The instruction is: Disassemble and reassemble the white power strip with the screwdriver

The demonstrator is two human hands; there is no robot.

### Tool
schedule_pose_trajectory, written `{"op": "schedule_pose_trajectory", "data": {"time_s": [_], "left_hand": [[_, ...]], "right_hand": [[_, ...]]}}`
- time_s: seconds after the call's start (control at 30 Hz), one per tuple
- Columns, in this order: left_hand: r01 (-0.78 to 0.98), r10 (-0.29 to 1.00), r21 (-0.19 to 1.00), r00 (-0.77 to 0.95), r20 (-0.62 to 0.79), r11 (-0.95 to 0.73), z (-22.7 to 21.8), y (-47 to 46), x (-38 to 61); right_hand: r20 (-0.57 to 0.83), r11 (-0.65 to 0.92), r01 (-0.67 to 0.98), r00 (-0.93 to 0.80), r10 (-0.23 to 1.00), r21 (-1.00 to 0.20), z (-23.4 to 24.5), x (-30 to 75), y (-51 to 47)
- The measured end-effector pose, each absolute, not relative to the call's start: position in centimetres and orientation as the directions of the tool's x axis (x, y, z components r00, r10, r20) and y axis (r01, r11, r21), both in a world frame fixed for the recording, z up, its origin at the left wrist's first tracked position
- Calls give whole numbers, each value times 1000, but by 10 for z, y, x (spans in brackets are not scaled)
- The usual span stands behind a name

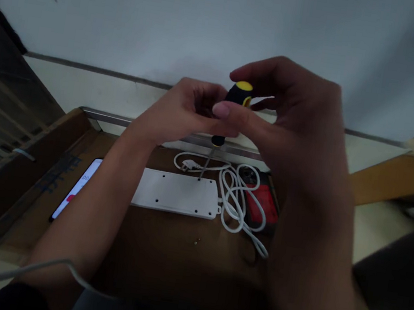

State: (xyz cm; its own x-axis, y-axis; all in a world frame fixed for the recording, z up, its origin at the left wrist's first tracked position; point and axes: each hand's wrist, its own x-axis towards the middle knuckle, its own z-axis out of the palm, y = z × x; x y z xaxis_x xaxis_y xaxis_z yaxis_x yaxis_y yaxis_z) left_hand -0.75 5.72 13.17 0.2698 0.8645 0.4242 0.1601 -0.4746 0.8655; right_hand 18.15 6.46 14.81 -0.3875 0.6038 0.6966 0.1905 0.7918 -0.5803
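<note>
A black and yellow screwdriver (238, 95) stands upright, its thin shaft reaching down to a screw hole near the far edge of a white power strip (178, 193) that lies back side up. My left hand (182, 112) is closed around the handle's lower part. My right hand (283, 114) pinches the handle's yellow top between thumb and fingers. The strip's white cable (234, 195) lies coiled to its right, with the plug (189, 164) behind the strip.
A phone (76, 188) with a lit screen lies left of the strip, partly under my left forearm. A red and black object (262, 200) sits under the cable coil. A small screw (196, 242) lies on the brown cardboard surface (176, 259). A metal rail (104, 117) and white wall stand behind.
</note>
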Motion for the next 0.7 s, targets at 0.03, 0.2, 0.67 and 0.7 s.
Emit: {"op": "schedule_pose_trajectory", "data": {"time_s": [0.03, 0.2, 0.67, 0.7], "left_hand": [[183, 858, 848, 249, 449, -497, 133, 58, -5], [203, 858, 857, 324, 398, -474, 141, 56, -4], [231, 819, 801, 327, 471, -553, 133, 62, -10], [185, 819, 826, 358, 448, -532, 133, 62, -12]], "right_hand": [[704, 786, 237, -351, 617, -571, 146, 178, 65], [727, 765, 253, -242, 642, -592, 142, 178, 71], [780, 800, 237, -195, 595, -551, 135, 168, 69], [774, 810, 201, -239, 586, -551, 136, 170, 69]]}}
